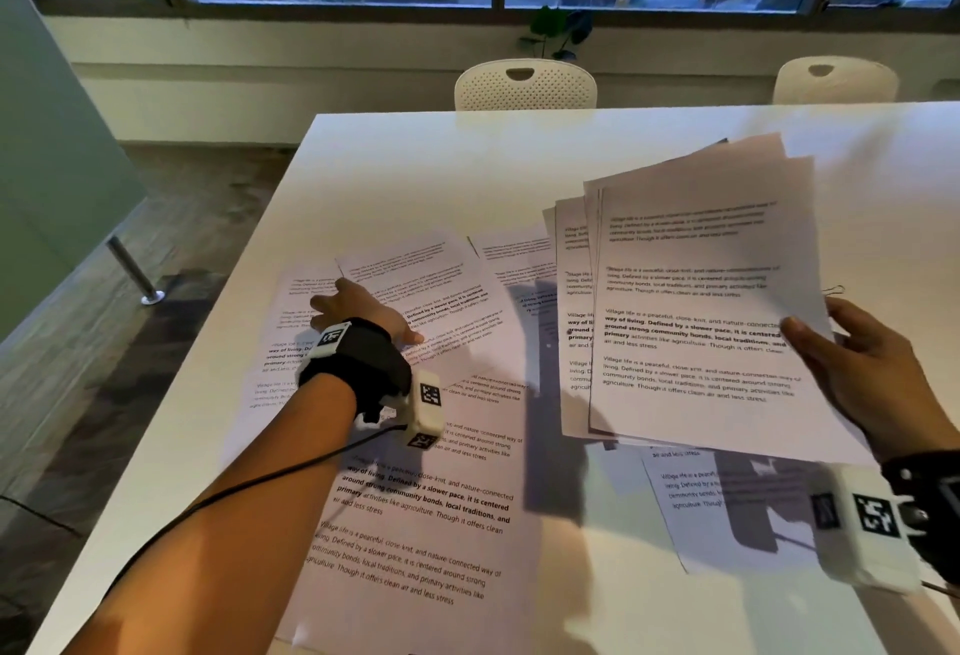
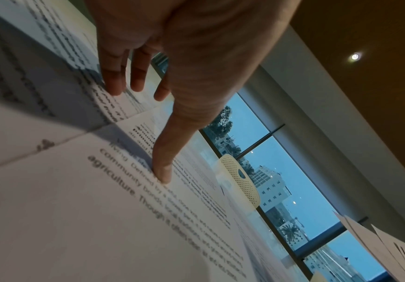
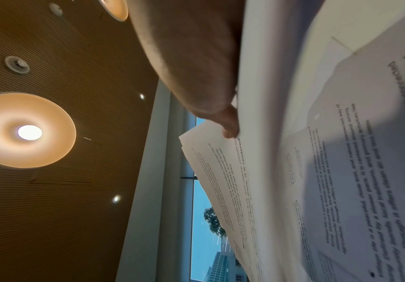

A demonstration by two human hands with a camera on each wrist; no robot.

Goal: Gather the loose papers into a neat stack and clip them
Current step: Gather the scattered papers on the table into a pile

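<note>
My right hand [image 1: 852,358] grips a fanned sheaf of printed papers [image 1: 696,301] above the table's right side, thumb on top of the sheets. In the right wrist view the thumb [image 3: 230,126] presses on the held papers [image 3: 293,171]. Several loose printed sheets [image 1: 415,498] lie spread flat on the white table [image 1: 415,161]. My left hand [image 1: 358,311] lies on the far left sheets with straight, spread fingers. In the left wrist view its fingertips [image 2: 162,175] touch a sheet [image 2: 75,209]. A thin wire clip [image 1: 834,289] shows just behind the sheaf's right edge.
Two white perforated chairs [image 1: 524,85] [image 1: 834,80] stand at the table's far edge, below a wide window. The table's left edge [image 1: 208,337] drops to the floor, where a metal leg [image 1: 132,272] stands. Another loose sheet [image 1: 696,493] lies beneath the held sheaf.
</note>
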